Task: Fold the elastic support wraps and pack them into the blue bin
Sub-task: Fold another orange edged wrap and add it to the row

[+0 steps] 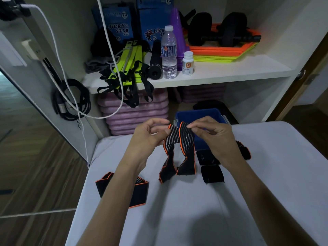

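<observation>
Two hands pinch a striped orange-edged wrap (179,150) above the white bench (177,210): left hand (148,137) and right hand (213,135) each grip its top, ends dangling to the bench. Blue bin (198,116) sits just behind.

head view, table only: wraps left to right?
Folded orange-edged wrap → striped wrap held up by left hand and right hand → two black folded wraps → orange-edged wrap behind the right wrist.
</observation>
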